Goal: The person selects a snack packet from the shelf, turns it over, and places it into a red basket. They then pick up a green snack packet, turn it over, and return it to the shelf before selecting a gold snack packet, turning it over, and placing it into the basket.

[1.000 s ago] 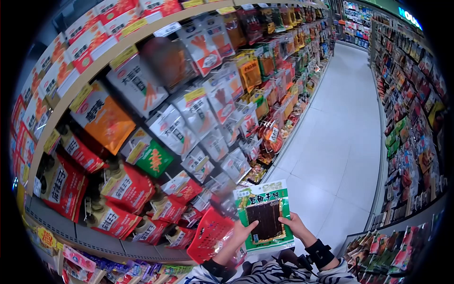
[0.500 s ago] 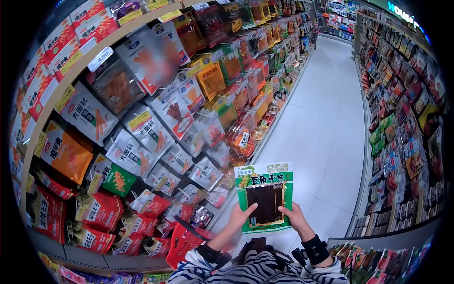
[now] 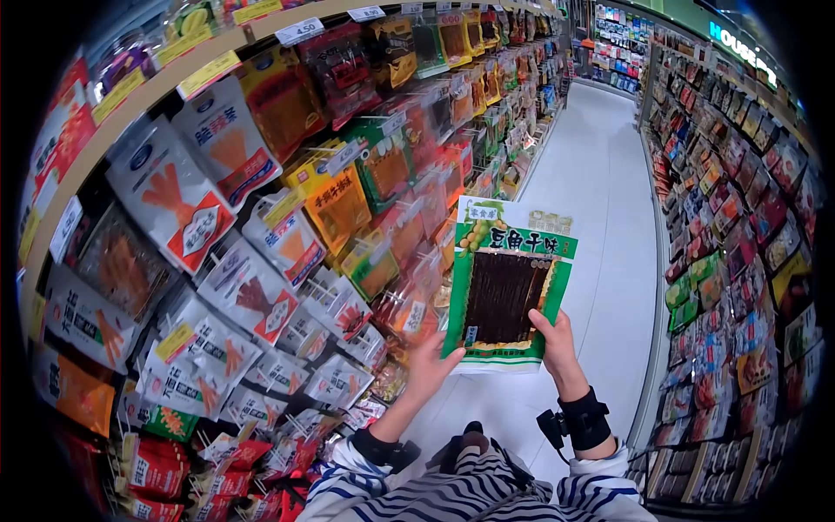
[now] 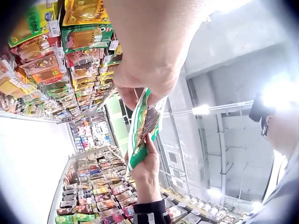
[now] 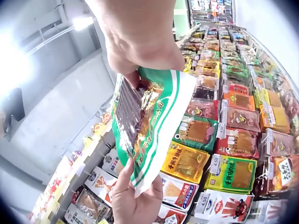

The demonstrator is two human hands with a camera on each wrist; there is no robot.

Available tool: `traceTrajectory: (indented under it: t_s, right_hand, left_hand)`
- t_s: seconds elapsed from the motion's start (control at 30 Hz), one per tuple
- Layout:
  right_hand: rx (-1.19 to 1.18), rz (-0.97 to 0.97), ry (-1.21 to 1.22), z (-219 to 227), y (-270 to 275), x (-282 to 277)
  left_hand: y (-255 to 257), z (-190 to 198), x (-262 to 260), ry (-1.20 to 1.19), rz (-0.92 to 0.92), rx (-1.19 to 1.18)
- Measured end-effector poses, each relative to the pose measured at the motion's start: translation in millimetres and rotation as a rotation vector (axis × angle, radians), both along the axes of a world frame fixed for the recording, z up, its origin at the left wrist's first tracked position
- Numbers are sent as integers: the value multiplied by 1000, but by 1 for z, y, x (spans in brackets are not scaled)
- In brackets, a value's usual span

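A green and white snack bag (image 3: 509, 300) stands in front of the person, its clear window showing dark brown strips. Its lower left corner is pinched by the left hand (image 3: 426, 369), thumb on the front. On the lower right edge the right hand (image 3: 561, 348) grips it, the thumb lying across the front by the window. Seen edge-on in the left wrist view, the bag (image 4: 147, 119) runs between both hands. From the right wrist, its printed bottom border (image 5: 159, 126) faces the camera. The fingers behind the bag are mostly hidden in the head view.
On the left, a shelf wall holds hanging snack packets (image 3: 252, 283) with price tags (image 3: 299, 31) along its rail. A pale tiled aisle (image 3: 600, 174) runs ahead. More packets (image 3: 731, 287) line the right side. A striped sleeve (image 3: 596, 487) shows below.
The bag has come up and nearer in the head view. The left hand has shifted down to the bag's lower corner. The view has moved along the shelf, and the red basket has mostly left it.
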State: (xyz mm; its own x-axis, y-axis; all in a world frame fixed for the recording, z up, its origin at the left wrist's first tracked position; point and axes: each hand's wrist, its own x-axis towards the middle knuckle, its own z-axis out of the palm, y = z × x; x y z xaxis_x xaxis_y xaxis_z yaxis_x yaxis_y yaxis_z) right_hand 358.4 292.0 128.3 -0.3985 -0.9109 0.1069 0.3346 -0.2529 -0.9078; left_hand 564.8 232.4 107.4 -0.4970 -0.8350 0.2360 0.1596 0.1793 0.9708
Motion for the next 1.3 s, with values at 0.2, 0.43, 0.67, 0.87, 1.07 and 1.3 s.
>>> traceTrajectory:
  t_s: [0.2,0.43,0.67,0.87,1.07,1.3]
  right_hand:
    - [15,-38,-2,-2,-67,-59]
    - [62,71,-49,-26,-162,-135]
    - [125,193,15,-35,-254,-255]
    - [102,272,-14,-27,-324,-346]
    - [97,355,-38,-16,-400,-372]
    - [97,524,11,-18,-482,-362]
  left_hand:
    - [-73,-3,-67,-46,8,-47]
    - [-141,-16,-138,-36,101,85]
    - [-217,-25,-243,-97,168,88]
    - [-263,-23,-325,-155,229,67]
    - [-303,-20,-350,-144,299,120]
    - [-361,-28,-349,-320,386,63]
